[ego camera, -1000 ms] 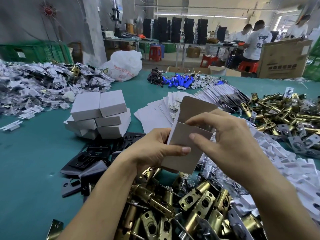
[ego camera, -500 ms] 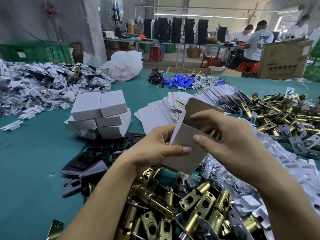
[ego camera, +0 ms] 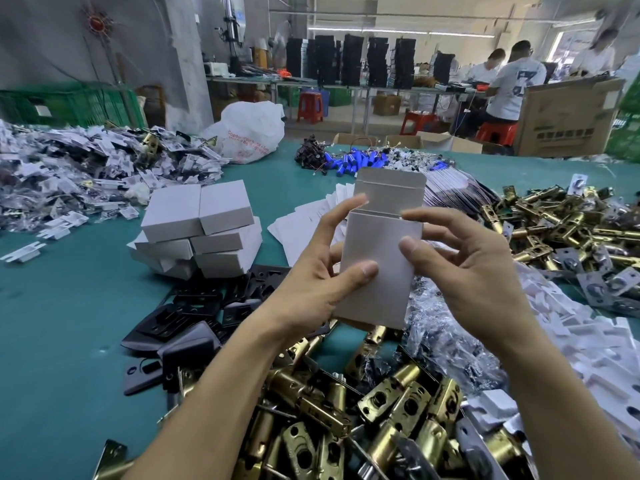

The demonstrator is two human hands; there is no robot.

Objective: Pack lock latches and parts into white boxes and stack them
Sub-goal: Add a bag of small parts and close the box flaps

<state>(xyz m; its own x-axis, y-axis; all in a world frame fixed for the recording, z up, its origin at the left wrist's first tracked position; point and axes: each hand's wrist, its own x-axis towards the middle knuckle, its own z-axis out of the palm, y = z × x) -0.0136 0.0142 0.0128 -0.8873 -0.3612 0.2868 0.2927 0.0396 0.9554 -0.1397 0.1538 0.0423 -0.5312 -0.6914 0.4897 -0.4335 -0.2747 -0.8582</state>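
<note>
While it is held up over the teal worktop (ego camera: 69,323), the small white cardboard box (ego camera: 377,268) stands upright with its tuck flap (ego camera: 391,188) raised, so its mouth faces up and away; from where I stand I cannot see whether anything is inside. The left hand (ego camera: 311,282) grips the box's left edge, thumb across the front face and fingers behind. The right hand (ego camera: 478,271) pinches the right edge, thumb on the front and forefinger at the rim. This looks like the opening-up step, with filling to come. The next move would call for one hand to let go and pick a part while the other keeps the box steady and open. Just below lies a heap of brass tubular lock latches (ego camera: 391,410), tangled with clear plastic bags of small parts (ego camera: 446,334), so drawing one latch cleanly may take some teasing. To the left are black metal plates (ego camera: 194,306) and, beyond them, a stack of closed white boxes (ego camera: 201,226), where I judge the filled one belongs. Flat white box blanks (ego camera: 304,220) are fanned out behind the hands.
</note>
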